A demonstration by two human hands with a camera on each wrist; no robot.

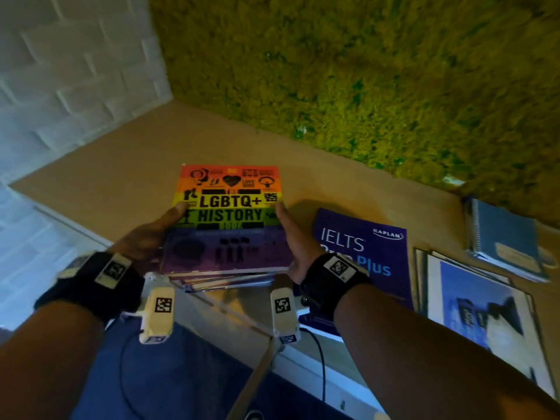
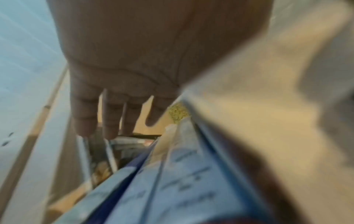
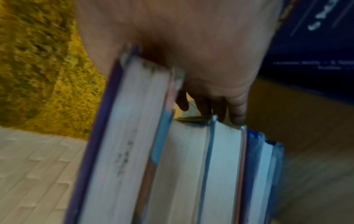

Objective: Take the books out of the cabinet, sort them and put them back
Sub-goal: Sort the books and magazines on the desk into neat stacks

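Note:
A stack of several books (image 1: 224,281) hangs over the left part of the wooden cabinet top (image 1: 121,177), topped by the rainbow "LGBTQ+ History" book (image 1: 230,213). My left hand (image 1: 151,234) grips the stack's left side, thumb on the cover. My right hand (image 1: 292,237) grips the right side the same way. In the left wrist view the left hand (image 2: 122,75) has its fingers reaching under the blurred stack (image 2: 172,174). The right wrist view has the right hand (image 3: 191,45) clamping the page edges of the stack (image 3: 172,166).
On the cabinet top, right of the stack, lie a purple IELTS book (image 1: 363,253), a white-and-blue book pile (image 1: 478,301) and a spiral notebook (image 1: 503,237). A moss wall (image 1: 363,71) stands behind, a white brick wall (image 1: 60,86) at the left.

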